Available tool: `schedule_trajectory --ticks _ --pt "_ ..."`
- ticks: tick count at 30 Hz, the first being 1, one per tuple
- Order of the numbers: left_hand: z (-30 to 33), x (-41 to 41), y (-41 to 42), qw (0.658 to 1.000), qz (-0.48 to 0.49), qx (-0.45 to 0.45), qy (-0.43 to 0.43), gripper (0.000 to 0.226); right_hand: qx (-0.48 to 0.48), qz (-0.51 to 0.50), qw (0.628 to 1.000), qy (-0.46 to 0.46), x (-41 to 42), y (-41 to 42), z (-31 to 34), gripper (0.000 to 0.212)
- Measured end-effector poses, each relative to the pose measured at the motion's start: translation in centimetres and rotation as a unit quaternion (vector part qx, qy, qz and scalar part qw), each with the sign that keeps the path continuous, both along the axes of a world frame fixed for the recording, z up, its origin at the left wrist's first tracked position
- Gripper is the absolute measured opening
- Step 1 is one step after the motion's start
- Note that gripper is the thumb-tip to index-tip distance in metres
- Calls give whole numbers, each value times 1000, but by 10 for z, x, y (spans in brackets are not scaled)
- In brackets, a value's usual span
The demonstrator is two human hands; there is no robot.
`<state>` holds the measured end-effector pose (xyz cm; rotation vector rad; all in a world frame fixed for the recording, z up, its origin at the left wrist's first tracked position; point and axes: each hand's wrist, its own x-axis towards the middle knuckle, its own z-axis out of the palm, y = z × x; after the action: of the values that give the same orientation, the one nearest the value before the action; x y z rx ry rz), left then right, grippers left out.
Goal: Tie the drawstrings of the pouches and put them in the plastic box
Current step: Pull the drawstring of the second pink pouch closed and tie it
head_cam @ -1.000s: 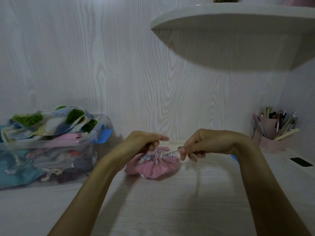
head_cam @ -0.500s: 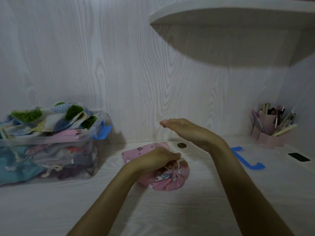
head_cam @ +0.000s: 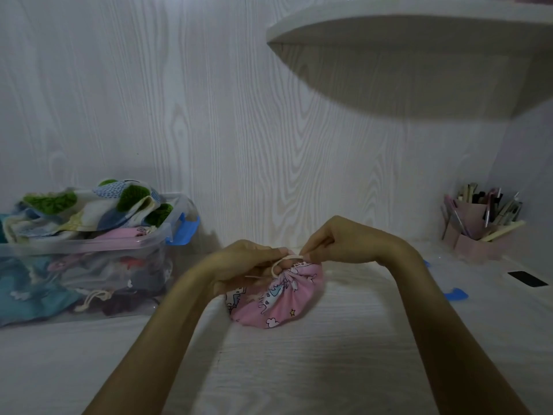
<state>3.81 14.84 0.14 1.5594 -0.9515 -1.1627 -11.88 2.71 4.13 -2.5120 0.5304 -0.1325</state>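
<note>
- Whitish wood-grain table (head_cam: 344,369) carries everything, so both hands can work low.
- Clear plastic box (head_cam: 89,265), at the left and heaped with pouches, waits for this one.
- Pink pouch (head_cam: 278,298) lies at mid-table, its mouth gathered.
- Left hand (head_cam: 248,265) grips the gathered neck to steady it.
- Right hand (head_cam: 338,241) pinches the drawstring (head_cam: 284,260) loop, apparently mid-knot.

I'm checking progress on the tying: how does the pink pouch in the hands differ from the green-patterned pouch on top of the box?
The pink pouch sits on the desk, gathered shut, its drawstring held by both hands; the green-patterned pouch lies flat on the heap in the plastic box, untouched. Pink carries cartoon prints; the other, green and blue patches. Both are fabric.
</note>
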Motion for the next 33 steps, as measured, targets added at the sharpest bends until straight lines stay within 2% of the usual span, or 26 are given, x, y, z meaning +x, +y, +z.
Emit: schedule_trajectory --ticks 4,7,10,12,14,17,20,22,25,27,29,33 --pt "2 -2 3 1000 -15 0 -3 32 -41 -2 997 71 2 4 0 22" --pt "5 -6 5 1000 -24 13 7 23 -90 -13 996 -15 5 6 0 19" --pt "9 0 9 999 -31 31 29 29 -25 3 993 -117 4 8 -1 12" --pt "10 8 12 998 -16 25 57 32 -15 -11 987 -161 2 6 -1 8" --pt "10 13 14 998 3 3 69 36 -19 -22 983 -183 0 3 1 15" --pt "12 9 14 995 41 -43 81 35 19 24 988 -150 -6 10 11 27" --pt "15 2 13 994 56 -58 80 30 75 106 989 -71 -14 20 18 24" --pt "15 1 14 993 63 -58 79 27 83 93 990 -61 -15 19 18 27" --pt "15 -1 14 992 73 -69 73 19 46 8 995 -92 -5 7 9 20" --pt "15 -3 13 992 76 -82 50 14 18 25 998 -50 2 6 2 24" --pt "14 -3 12 992 86 -97 13 12 32 56 998 -26 10 9 -6 26" --pt "16 -3 12 981 113 -147 -48 14 58 38 995 -75 18 12 -12 18"
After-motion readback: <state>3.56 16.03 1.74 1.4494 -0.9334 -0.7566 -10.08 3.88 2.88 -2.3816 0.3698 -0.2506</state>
